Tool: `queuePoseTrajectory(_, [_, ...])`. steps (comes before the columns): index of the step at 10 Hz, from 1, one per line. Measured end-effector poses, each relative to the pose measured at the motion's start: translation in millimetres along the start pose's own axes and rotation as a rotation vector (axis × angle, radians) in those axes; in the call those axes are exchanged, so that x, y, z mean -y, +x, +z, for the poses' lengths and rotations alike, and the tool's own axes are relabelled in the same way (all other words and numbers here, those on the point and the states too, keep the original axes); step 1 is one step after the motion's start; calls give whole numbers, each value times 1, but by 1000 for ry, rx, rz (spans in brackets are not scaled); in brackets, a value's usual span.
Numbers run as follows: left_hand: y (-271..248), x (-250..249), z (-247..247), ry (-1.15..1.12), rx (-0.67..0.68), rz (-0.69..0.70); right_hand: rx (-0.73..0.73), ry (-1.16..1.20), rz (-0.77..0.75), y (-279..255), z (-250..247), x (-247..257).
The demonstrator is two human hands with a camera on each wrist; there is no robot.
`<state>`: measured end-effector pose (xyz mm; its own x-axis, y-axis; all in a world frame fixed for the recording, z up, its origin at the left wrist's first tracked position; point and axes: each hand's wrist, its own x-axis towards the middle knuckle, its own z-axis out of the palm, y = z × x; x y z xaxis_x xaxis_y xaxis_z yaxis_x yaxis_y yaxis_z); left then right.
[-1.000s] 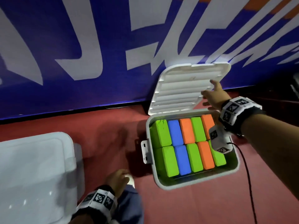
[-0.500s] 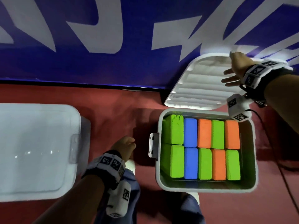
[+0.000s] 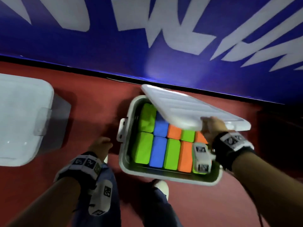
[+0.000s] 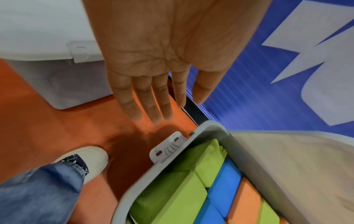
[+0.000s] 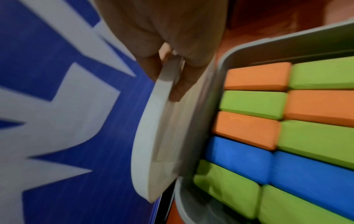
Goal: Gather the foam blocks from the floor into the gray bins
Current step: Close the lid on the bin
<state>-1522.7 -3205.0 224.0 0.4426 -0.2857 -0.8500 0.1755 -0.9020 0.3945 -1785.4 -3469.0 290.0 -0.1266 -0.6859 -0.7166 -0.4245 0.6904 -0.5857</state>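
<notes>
A gray bin [image 3: 124,159] stands on the red floor, packed with green, blue and orange foam blocks [image 3: 157,151] in two rows. Its white ribbed lid [image 3: 185,108] hangs tilted over the bin's far half. My right hand [image 3: 211,126] grips the lid's near right edge, thumb and fingers curled round the rim [image 5: 164,78]. My left hand [image 3: 100,146] hovers left of the bin beside its side latch [image 4: 168,147], fingers straight [image 4: 151,97], holding nothing. The blocks [image 5: 268,136] fill the bin in the right wrist view.
A second gray bin with its white lid shut [image 3: 21,118] stands to the left. A blue wall with white lettering [image 3: 147,38] runs right behind both bins. My shoes [image 3: 161,187] and jeans [image 4: 38,194] are just in front of the open bin.
The right hand has pulled the lid from upright against the wall down over the bin's far half. The left hand stays beside the bin's left side.
</notes>
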Motion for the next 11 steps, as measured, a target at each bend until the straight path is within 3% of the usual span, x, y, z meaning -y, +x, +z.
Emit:
queuePoseTrajectory(1, [-15,-1,32,31,-84,156,-64,96,51,-31,-48,-54])
queuePoseTrajectory(2, [-24,-9,57,16,-283,239,-44,-43,135,-35,-81,-95])
queuePoseTrajectory(3, [-21,-15,64,-45,-367,222,9,-126,194,-27,-106,-128])
queuePoseTrajectory(4, [-16,-15,66,-46,-371,223,69,-218,204,-11,-119,-154])
queuePoseTrajectory(6, [21,-9,64,56,-378,273,112,-449,69,42,-148,-216])
queuePoseTrajectory(7, [43,-2,73,48,-331,305,164,-623,-55,43,-136,-215])
queuePoseTrajectory(8, [62,15,84,134,-181,280,191,-714,-222,53,-121,-217])
queuePoseTrajectory(9, [77,41,87,372,-185,231,56,-860,-271,60,-107,-214])
queuePoseTrajectory(10, [75,43,91,383,-239,288,-81,-778,-169,58,-95,-203])
queuePoseTrajectory(11, [79,36,95,283,-252,480,-151,-776,-167,76,-90,-186])
